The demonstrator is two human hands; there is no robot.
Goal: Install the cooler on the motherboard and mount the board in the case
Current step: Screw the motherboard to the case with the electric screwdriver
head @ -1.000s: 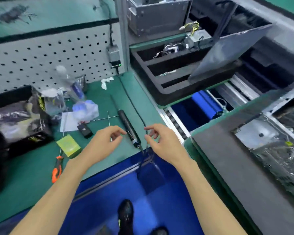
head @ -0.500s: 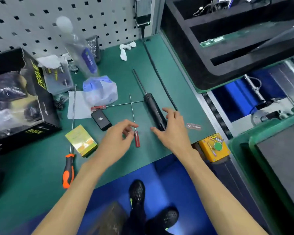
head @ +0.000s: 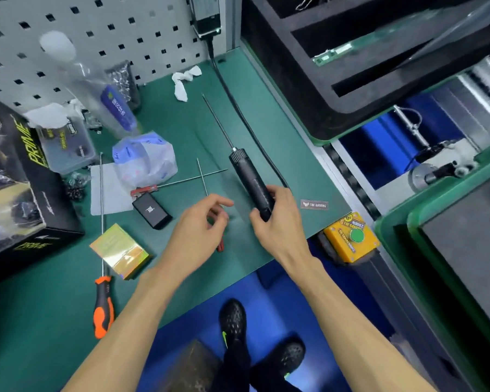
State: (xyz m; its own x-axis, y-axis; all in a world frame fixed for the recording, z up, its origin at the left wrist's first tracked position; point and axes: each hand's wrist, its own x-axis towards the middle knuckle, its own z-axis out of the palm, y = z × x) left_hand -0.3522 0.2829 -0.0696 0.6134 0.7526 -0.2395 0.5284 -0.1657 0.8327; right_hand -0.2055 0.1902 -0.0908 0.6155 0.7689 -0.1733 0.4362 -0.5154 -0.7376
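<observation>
Now right hand (head: 277,222) fingers wrap the electric screwdriver (head: 251,183); left hand (head: 194,236) fingers loosely curled, empty

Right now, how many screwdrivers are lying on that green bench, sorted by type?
Black corded electric screwdriver, gripped by the right hand: 1
Orange-and-black-handled long screwdriver: 1
Red-handled thin screwdrivers: 2
Total: 4
</observation>
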